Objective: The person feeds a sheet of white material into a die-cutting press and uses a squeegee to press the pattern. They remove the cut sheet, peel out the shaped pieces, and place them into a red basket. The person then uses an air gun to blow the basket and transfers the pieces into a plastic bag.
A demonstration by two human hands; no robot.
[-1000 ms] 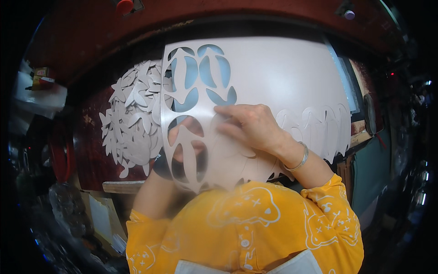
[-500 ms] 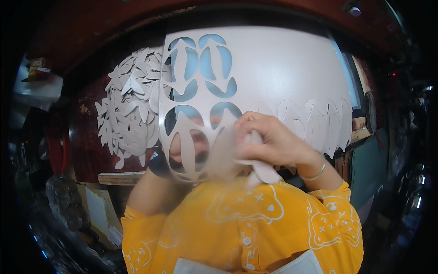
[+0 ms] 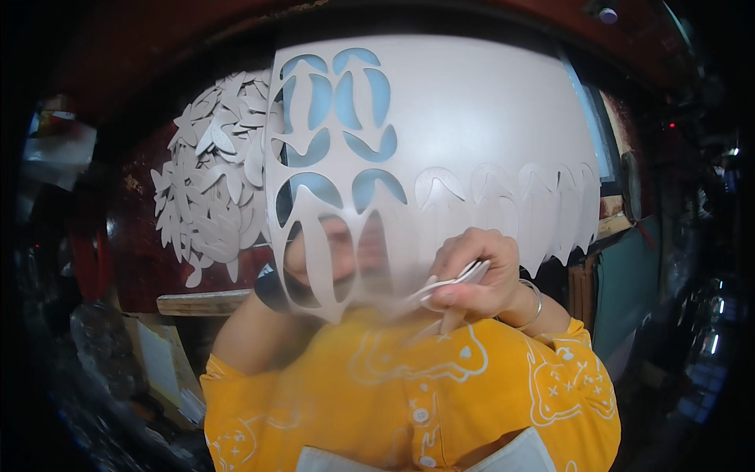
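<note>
A large pale sheet lies in front of me, with curved shapes cut through its left part and its near edge sagging toward my shirt. My left hand is beneath this sheet, partly visible through the holes. Its fingers look stretched out under the material, though the strips between the holes hide much of them. Just right of those holes, my right hand is closed around a few thin cut-out pieces, pinched between thumb and fingers. A bracelet circles the right wrist.
To the left, a big heap of loose pale cut-out pieces covers part of the dark red table. Several outlined shapes run along the sheet's near right side. A wooden strip edges the table at near left.
My right hand has moved down and slightly right, away from the holes, turning so the held pieces show edge-on. More of the cut outlines beside it are uncovered. My left hand stays beneath the sheet.
</note>
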